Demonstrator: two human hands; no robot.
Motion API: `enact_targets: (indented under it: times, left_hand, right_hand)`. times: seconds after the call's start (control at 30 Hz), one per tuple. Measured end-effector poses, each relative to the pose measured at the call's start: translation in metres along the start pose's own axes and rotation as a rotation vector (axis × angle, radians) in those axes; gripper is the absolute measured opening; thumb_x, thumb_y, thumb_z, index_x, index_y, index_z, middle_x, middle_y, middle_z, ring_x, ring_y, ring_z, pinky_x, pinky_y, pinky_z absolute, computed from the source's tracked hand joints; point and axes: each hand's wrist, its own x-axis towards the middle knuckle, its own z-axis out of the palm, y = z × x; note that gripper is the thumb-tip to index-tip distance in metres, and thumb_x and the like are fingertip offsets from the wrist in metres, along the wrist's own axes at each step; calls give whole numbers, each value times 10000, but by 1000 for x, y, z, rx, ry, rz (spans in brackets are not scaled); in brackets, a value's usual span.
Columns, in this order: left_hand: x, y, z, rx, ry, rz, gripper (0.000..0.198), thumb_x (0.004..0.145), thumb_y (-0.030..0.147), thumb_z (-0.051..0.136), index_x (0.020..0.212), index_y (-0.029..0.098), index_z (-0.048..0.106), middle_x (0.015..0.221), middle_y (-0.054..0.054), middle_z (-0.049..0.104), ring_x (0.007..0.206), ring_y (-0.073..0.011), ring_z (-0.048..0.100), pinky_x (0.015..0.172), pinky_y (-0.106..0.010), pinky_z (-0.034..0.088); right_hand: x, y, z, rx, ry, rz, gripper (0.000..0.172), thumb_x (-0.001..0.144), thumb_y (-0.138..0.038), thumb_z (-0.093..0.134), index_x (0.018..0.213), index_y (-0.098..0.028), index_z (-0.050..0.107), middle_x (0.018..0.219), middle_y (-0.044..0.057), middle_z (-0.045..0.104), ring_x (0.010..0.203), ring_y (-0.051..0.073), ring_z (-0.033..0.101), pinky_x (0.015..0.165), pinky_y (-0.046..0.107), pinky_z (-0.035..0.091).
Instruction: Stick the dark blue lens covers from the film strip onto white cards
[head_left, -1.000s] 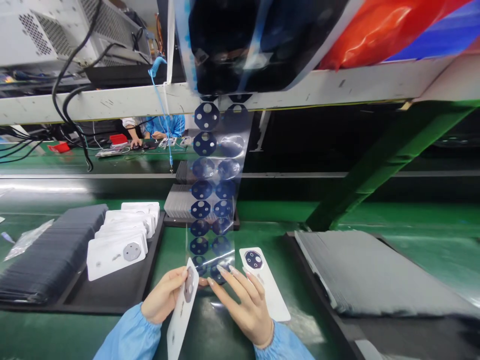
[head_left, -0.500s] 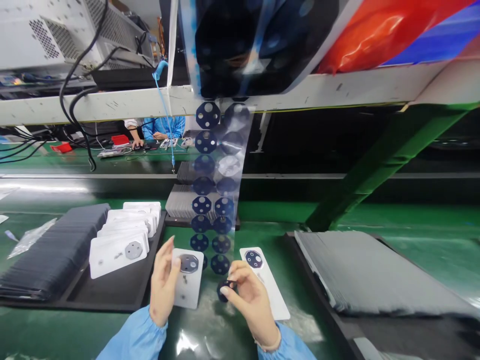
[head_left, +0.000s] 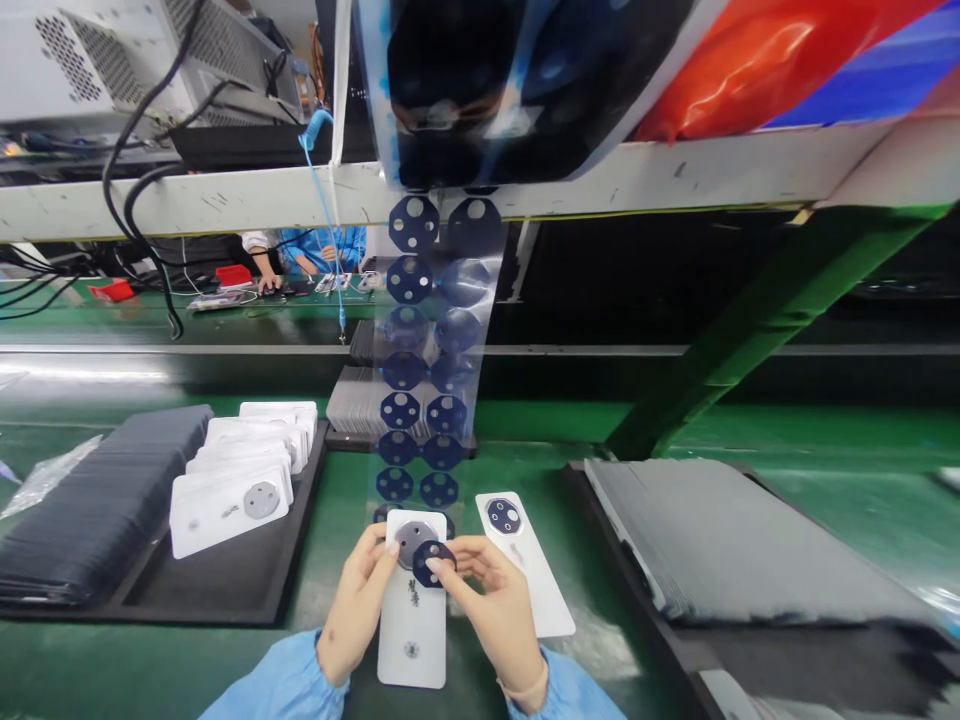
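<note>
My left hand point(head_left: 358, 603) grips the left edge of a white phone back cover point(head_left: 411, 630), held flat in front of me. My right hand point(head_left: 491, 607) pinches a dark round sticker with holes point(head_left: 431, 563) and holds it over the cover's grey round camera ring point(head_left: 412, 537). A clear strip of dark blue round stickers point(head_left: 420, 400) hangs from above, ending just beyond the cover. A second white cover with a dark sticker on it point(head_left: 521, 562) lies on the green table to the right of my hands.
A black tray point(head_left: 225, 585) at left holds a stack of white covers point(head_left: 240, 480) and a row of dark sheets point(head_left: 97, 510). Grey sheets point(head_left: 735, 550) fill a tray at right. Another person in blue point(head_left: 315, 255) works across the belt point(head_left: 112, 375).
My left hand turned the cover flat and brought it toward me. My right hand peeled a sticker off the strip's end and carried it over the cover's camera ring.
</note>
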Motion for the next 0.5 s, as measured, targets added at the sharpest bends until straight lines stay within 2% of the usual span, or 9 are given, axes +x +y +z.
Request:
enact_targets:
  times: [0.13, 0.27, 0.4, 0.5]
  left_hand:
    - [-1, -9, -3, -33, -98, -1, 406, 907, 412, 580, 1240, 192, 507, 927, -60, 718, 654, -129, 627, 605, -208, 478]
    - [-2, -10, -3, -22, -176, 5, 405, 931, 395, 543, 1287, 205, 498, 1039, -82, 708, 867, -196, 658, 700, -241, 490]
    - [-3, -6, -1, 41, -193, 35, 380, 937, 386, 532, 1272, 207, 531, 1111, -83, 695, 998, -225, 635, 795, -266, 494]
    - [-4, -4, 0, 59, -201, 36, 377, 948, 386, 509, 1282, 213, 522, 1111, -78, 701, 1017, -228, 634, 787, -266, 501]
  right_hand:
    - [2, 1, 1, -68, 29, -11, 232, 707, -384, 764, 782, -190, 663, 722, 43, 694, 660, 179, 627, 576, 266, 488]
    - [4, 5, 0, -132, 52, -32, 210, 715, -367, 753, 788, -189, 668, 696, 32, 675, 630, 168, 595, 560, 265, 459]
    - [4, 6, -1, -148, 57, -52, 193, 717, -354, 745, 784, -189, 669, 688, 27, 667, 602, 156, 564, 546, 264, 441]
    - [4, 4, -1, -143, 72, -65, 189, 712, -346, 746, 778, -189, 663, 671, 21, 656, 594, 154, 560, 542, 262, 439]
